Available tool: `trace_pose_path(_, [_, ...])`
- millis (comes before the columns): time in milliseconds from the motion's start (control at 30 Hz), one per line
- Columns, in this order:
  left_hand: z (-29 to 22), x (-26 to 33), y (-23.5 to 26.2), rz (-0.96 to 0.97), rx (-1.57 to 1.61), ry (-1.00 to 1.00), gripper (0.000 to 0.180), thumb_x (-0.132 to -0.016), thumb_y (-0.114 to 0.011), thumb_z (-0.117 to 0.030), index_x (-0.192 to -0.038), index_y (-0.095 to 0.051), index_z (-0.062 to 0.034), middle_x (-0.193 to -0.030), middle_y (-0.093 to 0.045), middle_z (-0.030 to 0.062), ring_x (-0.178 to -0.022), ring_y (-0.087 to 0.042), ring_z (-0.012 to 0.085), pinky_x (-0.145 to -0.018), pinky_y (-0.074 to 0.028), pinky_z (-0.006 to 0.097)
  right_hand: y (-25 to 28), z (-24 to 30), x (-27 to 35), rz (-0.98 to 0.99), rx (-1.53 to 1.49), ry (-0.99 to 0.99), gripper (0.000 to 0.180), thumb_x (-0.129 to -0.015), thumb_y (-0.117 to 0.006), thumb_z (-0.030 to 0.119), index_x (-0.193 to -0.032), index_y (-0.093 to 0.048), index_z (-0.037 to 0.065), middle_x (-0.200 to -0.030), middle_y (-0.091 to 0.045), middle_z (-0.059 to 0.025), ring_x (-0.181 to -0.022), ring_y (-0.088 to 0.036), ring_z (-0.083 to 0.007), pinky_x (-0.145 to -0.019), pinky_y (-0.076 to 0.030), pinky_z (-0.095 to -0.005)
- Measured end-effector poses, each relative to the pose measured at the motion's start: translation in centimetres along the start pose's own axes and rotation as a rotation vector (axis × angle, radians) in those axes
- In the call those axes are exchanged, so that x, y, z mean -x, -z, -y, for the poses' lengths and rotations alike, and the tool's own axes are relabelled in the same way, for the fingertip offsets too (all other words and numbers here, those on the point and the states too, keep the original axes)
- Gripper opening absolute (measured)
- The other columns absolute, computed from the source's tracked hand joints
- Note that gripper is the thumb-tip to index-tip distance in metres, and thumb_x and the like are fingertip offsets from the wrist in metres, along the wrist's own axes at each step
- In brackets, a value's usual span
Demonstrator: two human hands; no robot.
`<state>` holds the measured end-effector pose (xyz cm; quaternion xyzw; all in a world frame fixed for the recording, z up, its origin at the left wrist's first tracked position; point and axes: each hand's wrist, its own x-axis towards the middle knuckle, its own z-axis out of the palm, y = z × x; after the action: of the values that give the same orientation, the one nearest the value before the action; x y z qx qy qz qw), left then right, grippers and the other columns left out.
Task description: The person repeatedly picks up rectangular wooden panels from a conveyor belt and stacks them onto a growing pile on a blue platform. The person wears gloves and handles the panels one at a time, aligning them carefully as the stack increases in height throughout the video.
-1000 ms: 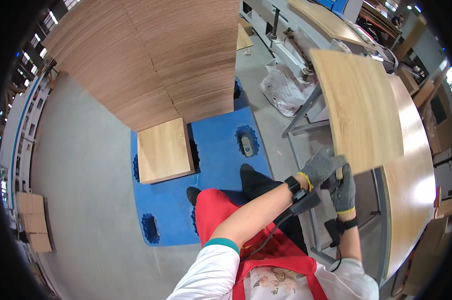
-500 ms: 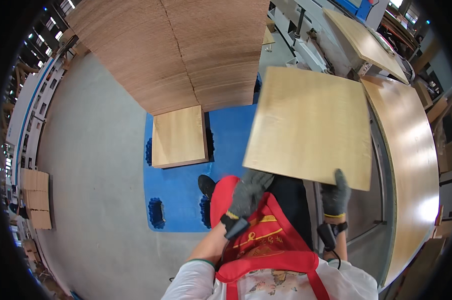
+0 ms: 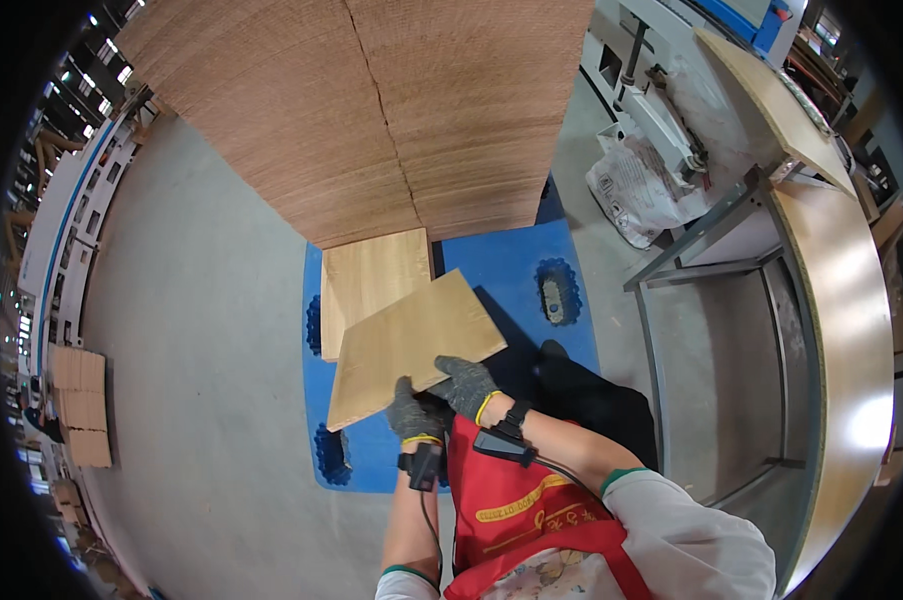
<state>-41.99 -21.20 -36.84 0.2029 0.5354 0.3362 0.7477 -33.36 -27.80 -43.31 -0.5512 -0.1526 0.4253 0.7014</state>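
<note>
A light wood panel (image 3: 411,345) hangs at a slant in front of me, its far part overlapping a low stack of like panels (image 3: 371,280) on the blue pallet (image 3: 491,260). My left hand (image 3: 411,412), in a grey glove, grips the near edge with the thumb on top and the fingers hidden beneath. Close to its right, my right hand (image 3: 466,387), gloved too, is closed on the same edge, some fingers out of sight.
A tall stack of brown boards (image 3: 371,120) rises behind the pallet. To my right stands a metal-framed table (image 3: 841,350) with a curved-looking wood top. A white plastic bag (image 3: 631,190) lies by a machine; another board stack (image 3: 83,405) sits at far left.
The panel has swung from my right, by the table, leftward and down over the low stack. It has turned and tilted. Both hands came left with it and are now closer together.
</note>
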Motion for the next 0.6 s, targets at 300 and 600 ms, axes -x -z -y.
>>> trace_pose_path(300, [-3.4, -16.9, 7.5, 0.013, -1.718, -0.809, 0.026, -0.075, -0.075, -0.022, -0.091, -0.064, -0.0054, -0.078, -0.069, 0.0162, -0.077, -0.068, 0.0362, -0.065, -0.053, 0.046, 9.8, 12.9, 4.8, 0.304, 0.214, 0.176, 0.036, -0.095, -0.054, 0.012, -0.129, -0.053, 0.002, -0.115, -0.063, -0.0163, -0.112, -0.059, -0.0346, -0.099, -0.048, -0.0462])
trace_pose_path(600, [-2.8, -27.1, 7.6, -0.143, -1.563, -0.600, 0.030, -0.074, -0.072, -0.031, -0.084, -0.065, -0.0038, -0.080, -0.070, 0.0198, -0.083, -0.068, 0.0392, -0.068, -0.052, 0.049, 13.0, 14.9, 3.7, -0.203, -0.560, -0.228, 0.040, -0.097, -0.057, 0.018, -0.131, -0.050, -0.002, -0.114, -0.060, -0.0162, -0.105, -0.062, -0.0316, -0.092, -0.053, -0.0459])
